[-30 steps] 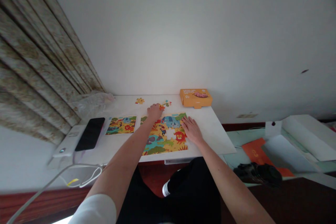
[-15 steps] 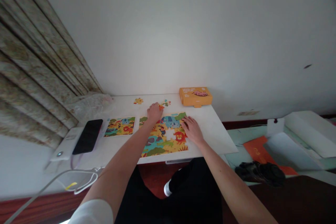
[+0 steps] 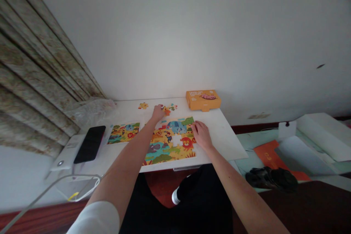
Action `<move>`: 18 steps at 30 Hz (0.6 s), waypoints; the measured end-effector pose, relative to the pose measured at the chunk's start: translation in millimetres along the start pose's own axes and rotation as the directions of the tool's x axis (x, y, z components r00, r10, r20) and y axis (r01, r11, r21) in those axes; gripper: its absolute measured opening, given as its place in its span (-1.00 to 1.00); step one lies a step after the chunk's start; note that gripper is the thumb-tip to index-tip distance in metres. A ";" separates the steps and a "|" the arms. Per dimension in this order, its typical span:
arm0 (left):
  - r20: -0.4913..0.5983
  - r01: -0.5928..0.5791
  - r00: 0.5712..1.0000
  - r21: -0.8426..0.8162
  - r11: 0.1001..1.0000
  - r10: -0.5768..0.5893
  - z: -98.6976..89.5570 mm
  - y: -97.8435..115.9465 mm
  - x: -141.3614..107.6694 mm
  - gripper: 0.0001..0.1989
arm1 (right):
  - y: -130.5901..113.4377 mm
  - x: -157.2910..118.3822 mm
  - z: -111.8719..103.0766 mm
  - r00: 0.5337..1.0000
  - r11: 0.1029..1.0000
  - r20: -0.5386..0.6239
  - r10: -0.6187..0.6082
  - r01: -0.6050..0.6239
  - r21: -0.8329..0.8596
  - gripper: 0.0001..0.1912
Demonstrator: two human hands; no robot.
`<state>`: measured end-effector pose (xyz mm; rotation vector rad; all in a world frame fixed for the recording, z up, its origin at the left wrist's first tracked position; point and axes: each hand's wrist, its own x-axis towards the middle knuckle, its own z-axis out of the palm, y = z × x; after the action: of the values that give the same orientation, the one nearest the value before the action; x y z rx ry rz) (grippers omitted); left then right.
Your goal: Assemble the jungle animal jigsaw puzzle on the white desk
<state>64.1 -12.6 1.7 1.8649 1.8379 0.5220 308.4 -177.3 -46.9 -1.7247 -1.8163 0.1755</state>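
Note:
My left hand point(image 3: 157, 112) is at the back of the table, fingers bent and slightly apart, beside loose orange-and-yellow puzzle pieces point(image 3: 167, 110). I see nothing held in it. Another loose puzzle piece point(image 3: 173, 106), green and white, lies just to their right, and a yellow puzzle piece point(image 3: 143, 106) is farther left. Below sits a mostly joined jigsaw puzzle point(image 3: 164, 146) of animals, with a white gap left of the red lion. My right hand point(image 3: 201, 134) lies flat along the puzzle's right edge, its fingers stretched out. My left forearm hides the puzzle's left part.
A picture card point(image 3: 120, 133) of the same scene lies left of the puzzle. A black phone point(image 3: 90, 144) and a crumpled clear plastic bag point(image 3: 93, 111) are farther left. An orange puzzle box point(image 3: 203, 101) stands at the back right. A white cable point(image 3: 55, 181) hangs at the left.
My left hand has shifted a little left and back, uncovering more of the orange-and-yellow pieces. My right hand stays at the puzzle's right edge. The view has turned slightly.

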 end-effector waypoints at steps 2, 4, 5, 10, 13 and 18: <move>0.002 -0.016 1.000 -0.139 0.990 0.017 -2.0 0.3 -2.0 -0.69 | 1.3 0.0 1.2 1.000 1.000 -0.006 -0.002 0.001 -0.007 -0.47; 0.000 -0.013 1.000 -0.286 0.958 0.013 -4.0 1.7 -7.2 -0.81 | 2.6 0.0 2.5 1.000 1.000 -0.015 -0.011 0.011 -0.011 -0.47; -0.006 -0.011 1.000 -0.354 0.935 0.010 -4.6 2.8 -11.1 -0.85 | 3.1 0.1 3.0 1.000 1.000 -0.023 -0.015 0.015 -0.010 -0.48; -0.003 0.013 1.000 -0.631 0.775 -0.019 0.7 8.6 -47.2 -0.83 | 5.2 1.2 4.1 0.995 0.998 -0.097 -0.025 0.030 0.050 -0.52; 0.022 0.051 0.998 -0.737 0.673 -0.052 10.8 9.6 -80.6 -0.68 | 6.3 0.8 2.8 0.989 0.994 -0.149 -0.007 0.024 0.111 -0.56; 0.119 0.125 0.992 -0.945 0.301 -0.038 20.2 7.1 -134.8 -0.29 | 9.1 -3.7 2.3 0.981 0.983 -0.190 0.033 0.002 0.182 -0.57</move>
<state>77.3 -148.4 -3.4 0.8790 1.0410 1.1728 314.8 -178.8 -54.5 -1.5721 -1.5962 0.1687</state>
